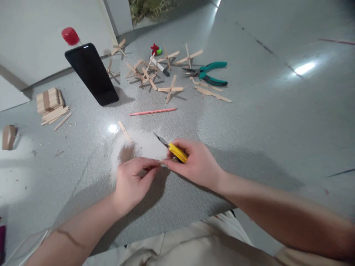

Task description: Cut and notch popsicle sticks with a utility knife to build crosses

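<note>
My right hand (201, 162) is closed around a yellow box cutter (177, 152), its blade out and pointing up and to the left. Fingertips of my left hand (134, 181) are pinched together and meet the right thumb and finger. A small pale bit shows where they touch, too small to name. Just beyond my left hand, a craft stick (125, 132) with dark marks lies on the floor beside a patch of white powder (151, 142). Farther out is a pink pencil (153, 111).
A black phone (93, 75) stands upright behind the pencil. Several crossed craft sticks (171, 89) stand at the back, near green-handled pliers (212, 72) and a white marker (159, 65). Stacked sticks (50, 101) lie at left, by a white panel (55, 33).
</note>
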`<control>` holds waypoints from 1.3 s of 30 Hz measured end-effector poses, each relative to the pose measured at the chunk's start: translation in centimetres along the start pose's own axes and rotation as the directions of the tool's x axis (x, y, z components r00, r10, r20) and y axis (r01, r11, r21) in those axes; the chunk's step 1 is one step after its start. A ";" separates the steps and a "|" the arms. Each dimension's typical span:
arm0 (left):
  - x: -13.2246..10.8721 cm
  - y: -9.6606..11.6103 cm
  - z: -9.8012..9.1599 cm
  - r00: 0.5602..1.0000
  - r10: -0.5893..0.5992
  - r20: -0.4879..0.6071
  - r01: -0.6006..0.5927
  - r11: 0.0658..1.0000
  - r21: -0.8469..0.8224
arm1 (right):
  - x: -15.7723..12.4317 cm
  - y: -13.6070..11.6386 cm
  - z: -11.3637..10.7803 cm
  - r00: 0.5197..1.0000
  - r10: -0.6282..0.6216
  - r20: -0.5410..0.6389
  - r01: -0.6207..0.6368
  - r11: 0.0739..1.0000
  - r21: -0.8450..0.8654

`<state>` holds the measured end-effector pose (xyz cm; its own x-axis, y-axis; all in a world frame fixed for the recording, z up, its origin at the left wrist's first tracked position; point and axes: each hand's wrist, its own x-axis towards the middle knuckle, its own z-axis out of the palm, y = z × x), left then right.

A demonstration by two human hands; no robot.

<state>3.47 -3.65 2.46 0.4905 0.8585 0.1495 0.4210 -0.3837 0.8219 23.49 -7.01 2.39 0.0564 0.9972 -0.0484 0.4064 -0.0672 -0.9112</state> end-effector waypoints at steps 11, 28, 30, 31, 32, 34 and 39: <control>0.3 -0.8 0.4 0.999 -0.029 -0.032 0.027 0.998 -0.051 | -0.1 0.4 -0.2 1.000 -0.013 0.018 0.012 0.996 0.089; 1.0 -3.4 -0.2 0.923 0.351 0.156 -0.384 0.863 0.329 | -0.3 1.5 -1.8 0.990 0.130 -0.048 -0.113 0.959 0.258; 0.9 -3.2 -0.4 0.928 0.331 0.170 -0.370 0.871 0.322 | -0.3 1.9 -1.7 0.989 0.145 -0.012 -0.134 0.942 0.308; 0.8 -3.1 -0.5 0.932 0.319 0.174 -0.360 0.878 0.316 | -0.4 2.1 -1.7 0.989 0.145 0.002 -0.138 0.937 0.320; 0.8 -3.0 -0.6 0.934 0.308 0.180 -0.351 0.885 0.307 | -0.4 2.1 -1.6 0.990 0.138 0.007 -0.132 0.933 0.335; 1.0 -2.9 -1.0 0.933 0.300 0.198 -0.348 0.894 0.283 | -0.4 2.1 -1.5 0.994 0.109 0.005 -0.103 0.919 0.380; 2.8 -3.9 -1.6 0.926 0.318 0.203 -0.370 0.870 0.326 | -0.6 1.8 -1.6 0.999 0.031 0.007 -0.031 0.883 0.469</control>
<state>2.00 0.83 0.58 0.7430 0.6041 0.2881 0.4335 -0.7624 0.4805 25.64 -7.78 1.46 0.0629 0.9949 -0.0794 -0.0709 -0.0749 -0.9947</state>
